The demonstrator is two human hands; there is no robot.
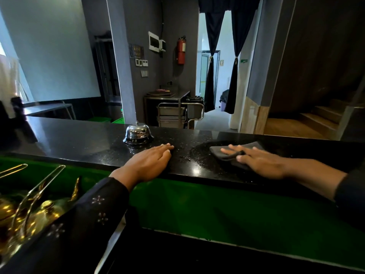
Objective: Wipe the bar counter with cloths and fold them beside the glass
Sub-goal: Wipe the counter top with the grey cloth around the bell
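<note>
At the far left, below the near edge of the worktop (83,139), brass teapots (29,212) sit on a lower green ledge (217,204). At the worktop's far left end stands a tall pale shape too blurred for me to name; it may be the glass the task speaks of, but I cannot tell.

The worktop is a black, speckled, glossy slab running across the whole view. Near its middle, toward the far edge, stands a chrome call bell (138,133). Just in front of it my left hand (150,163) lies palm down near the near edge, its fingers (165,148) straight and pressed together, holding nothing and apart from the bell.

Right of that hand, water droplets and a wet, rounded smear (199,155) glisten on the stone. At the right, my right hand (256,159) presses flat on a grey cloth (233,153), fingers spread across it and pinning it to the worktop partway between the near and far edges.

I judge the wiping to be under way, not finished: only a patch around the cloth looks wet, and droplets remain. I see a single cloth, crumpled under my hand and unfolded. Folding the cloths beside the glass is not yet done.
</note>
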